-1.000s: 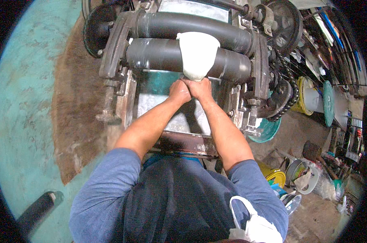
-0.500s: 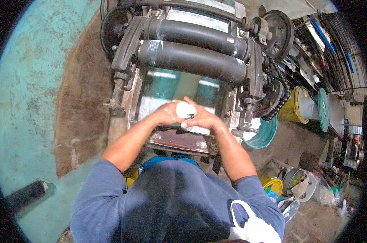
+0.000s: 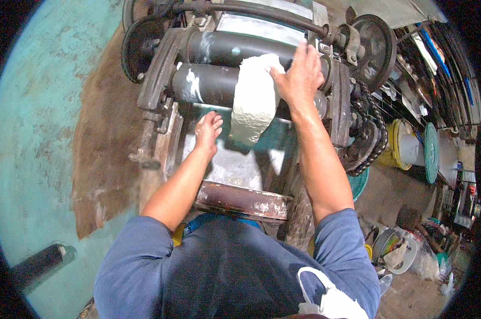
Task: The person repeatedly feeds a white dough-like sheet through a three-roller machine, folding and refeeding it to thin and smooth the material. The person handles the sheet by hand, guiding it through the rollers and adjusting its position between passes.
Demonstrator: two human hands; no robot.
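Note:
A thick slab of off-white, rough, dough-like material (image 3: pixel 254 98) lies across the front dark roller (image 3: pixel 203 85) of a roller machine, its lower end hanging toward me over the tray. Just right of the slab is my right hand (image 3: pixel 301 77), fingers stretched out and thumb at the slab's edge; whether it presses on it I cannot tell. My left hand (image 3: pixel 207 131) hovers over the tray, left of the slab's lower end and apart from it, fingers loosely bent around nothing. Behind the front roller runs a second dark roller (image 3: pixel 219 48), dusted white in places.
Below the rollers is a metal tray (image 3: pixel 227 173) with a worn brown front bar (image 3: pixel 243 201). A chain (image 3: pixel 381 133) and a wheel (image 3: pixel 370 50) flank the machine on the right. Farther right stand a yellow bucket (image 3: pixel 393 141) and a teal lid (image 3: pixel 431 152).
My hands have come apart from over the tray; the right one has moved up and right to the rollers. The white lump they held is now a long slab across the front roller.

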